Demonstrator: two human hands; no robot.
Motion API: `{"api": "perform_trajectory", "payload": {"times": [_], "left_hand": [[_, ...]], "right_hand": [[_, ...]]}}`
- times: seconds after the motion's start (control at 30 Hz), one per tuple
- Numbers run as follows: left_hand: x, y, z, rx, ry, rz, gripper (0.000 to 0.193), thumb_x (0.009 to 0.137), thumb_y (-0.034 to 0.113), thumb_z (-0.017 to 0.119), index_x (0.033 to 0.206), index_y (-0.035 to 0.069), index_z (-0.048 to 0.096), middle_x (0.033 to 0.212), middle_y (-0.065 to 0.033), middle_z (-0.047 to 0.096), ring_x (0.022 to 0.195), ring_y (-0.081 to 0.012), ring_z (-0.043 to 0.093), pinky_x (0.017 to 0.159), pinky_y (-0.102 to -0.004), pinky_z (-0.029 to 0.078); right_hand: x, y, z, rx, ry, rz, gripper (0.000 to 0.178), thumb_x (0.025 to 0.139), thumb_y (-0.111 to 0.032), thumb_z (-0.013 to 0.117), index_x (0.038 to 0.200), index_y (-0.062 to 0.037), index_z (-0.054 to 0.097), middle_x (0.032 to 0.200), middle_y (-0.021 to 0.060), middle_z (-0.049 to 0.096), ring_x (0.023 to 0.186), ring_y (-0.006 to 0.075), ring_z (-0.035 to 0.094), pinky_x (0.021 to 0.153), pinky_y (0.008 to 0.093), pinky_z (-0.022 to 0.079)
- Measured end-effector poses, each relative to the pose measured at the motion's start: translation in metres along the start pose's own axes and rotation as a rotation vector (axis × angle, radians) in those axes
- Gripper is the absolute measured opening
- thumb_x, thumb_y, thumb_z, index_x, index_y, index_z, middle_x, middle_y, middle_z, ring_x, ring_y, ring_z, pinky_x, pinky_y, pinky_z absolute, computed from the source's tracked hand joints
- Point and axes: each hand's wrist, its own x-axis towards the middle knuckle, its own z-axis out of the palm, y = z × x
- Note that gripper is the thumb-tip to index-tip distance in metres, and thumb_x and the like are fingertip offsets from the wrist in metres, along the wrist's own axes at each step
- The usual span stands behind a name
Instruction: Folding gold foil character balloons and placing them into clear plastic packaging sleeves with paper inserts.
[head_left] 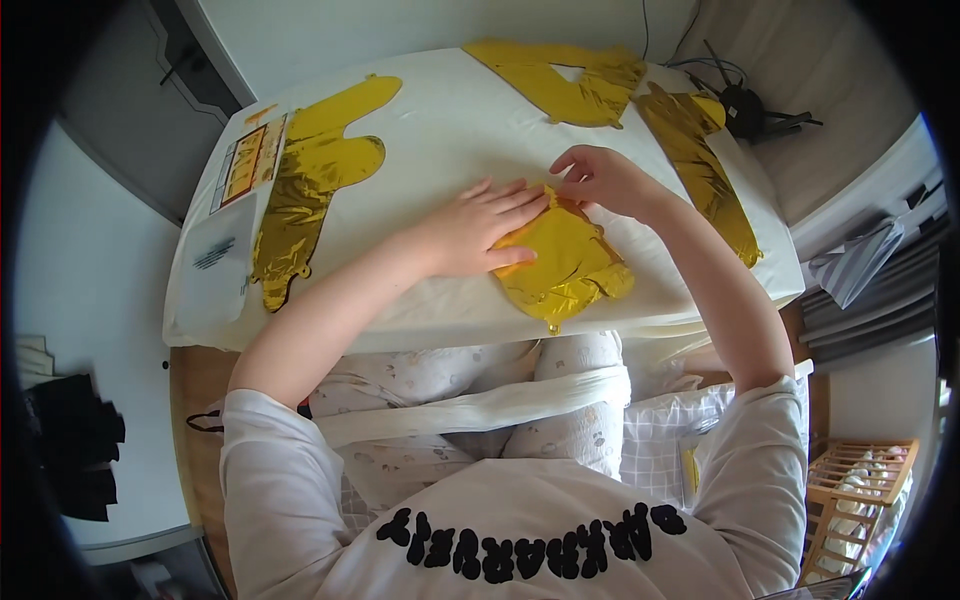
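A gold foil balloon (pixel 560 255), flat and creased, lies near the front edge of the white-covered table. My left hand (pixel 490 225) rests flat on its left side, fingers stretched out and palm down. At the balloon's far end is my right hand (pixel 600 182), its thumb and fingers bent together in a pinch. Whatever sits between those fingertips, if anything, is too small to make out. A letter-shaped gold foil balloon (pixel 322 165) lies to the left. Another gold balloon (pixel 560 85) is at the far edge, and a third (pixel 705 160) lies along the right.
On the table's left side lie a printed card (pixel 248 165) and a translucent plastic bag (pixel 215 260). A black router with antennas (pixel 742 105) stands at the back right corner. White cloth (pixel 400 90) covers the table. A wooden rack (pixel 860 480) stands at lower right.
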Motion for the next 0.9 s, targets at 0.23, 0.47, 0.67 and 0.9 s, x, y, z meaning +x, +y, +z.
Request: {"api": "perform_trajectory", "payload": {"times": [0.23,0.47,0.67,0.9], "left_hand": [[-0.001,0.002,0.004,0.079,0.026,-0.001,0.085,0.103,0.062,0.046,0.164,0.008,0.024,0.17,-0.015,0.026,0.158,-0.034,0.021,0.128,-0.0535,0.017],[-0.002,0.003,0.002,0.087,0.028,-0.017,0.086,0.102,0.063,0.045,0.165,0.009,0.022,0.17,-0.0176,0.023,0.159,-0.0349,0.018,0.128,-0.0526,0.016],[-0.001,0.003,0.003,0.069,0.033,-0.01,0.085,0.102,0.063,0.047,0.164,0.01,0.024,0.17,-0.0156,0.024,0.158,-0.0344,0.019,0.128,-0.0524,0.016],[0.0,-0.006,-0.006,0.03,-0.007,0.04,0.083,0.101,0.061,0.052,0.163,0.011,0.03,0.169,-0.0141,0.027,0.158,-0.0338,0.021,0.128,-0.0538,0.017]], "right_hand": [[-0.009,-0.006,-0.004,0.056,-0.032,0.115,0.036,0.093,-0.021,0.075,0.123,-0.0032,0.065,0.098,0.0058,0.071,0.088,0.0136,0.068,0.076,0.0263,0.053],[-0.005,-0.02,-0.004,-0.018,-0.066,0.192,0.043,0.09,-0.027,0.079,0.123,-0.0034,0.065,0.1,0.008,0.071,0.088,0.0148,0.067,0.071,0.0265,0.052],[-0.003,-0.015,-0.005,0.072,-0.105,0.243,0.043,0.09,-0.019,0.078,0.126,-0.0001,0.063,0.105,0.0135,0.071,0.09,0.0168,0.068,0.074,0.0265,0.057],[-0.005,-0.002,0.002,0.254,-0.109,0.235,0.043,0.089,-0.015,0.078,0.125,0.0007,0.061,0.106,0.0137,0.071,0.091,0.0176,0.071,0.077,0.0266,0.06]]}}
